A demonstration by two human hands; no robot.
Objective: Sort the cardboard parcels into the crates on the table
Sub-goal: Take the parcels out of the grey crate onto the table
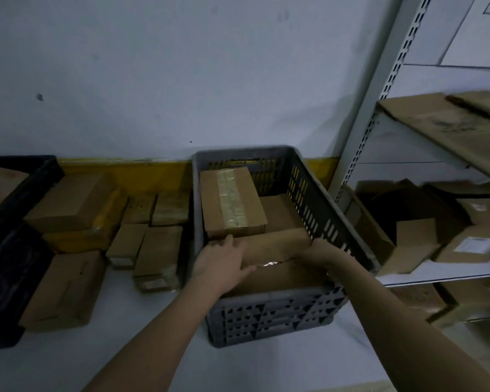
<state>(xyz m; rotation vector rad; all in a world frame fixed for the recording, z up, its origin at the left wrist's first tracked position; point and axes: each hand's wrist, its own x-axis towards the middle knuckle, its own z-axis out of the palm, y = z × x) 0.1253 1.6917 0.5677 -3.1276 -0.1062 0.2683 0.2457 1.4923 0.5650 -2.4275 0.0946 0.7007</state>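
Setting a parcel point(275, 244) into the grey crate point(317, 199), centre frame.
Grasped by left hand point(224, 261) and right hand point(321, 254) at opposite ends, long axis crosswise.

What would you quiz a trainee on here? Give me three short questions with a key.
1. True or false: both hands are inside the grey crate.
2. Which parcel carries a strip of clear tape: A) the taped parcel at the crate's back, B) the parcel under the hands?
3. Where do the unsorted parcels lie?

Key: 1. True: left hand and right hand grip the parcel. 2. A. 3. On the table, left of the crate.
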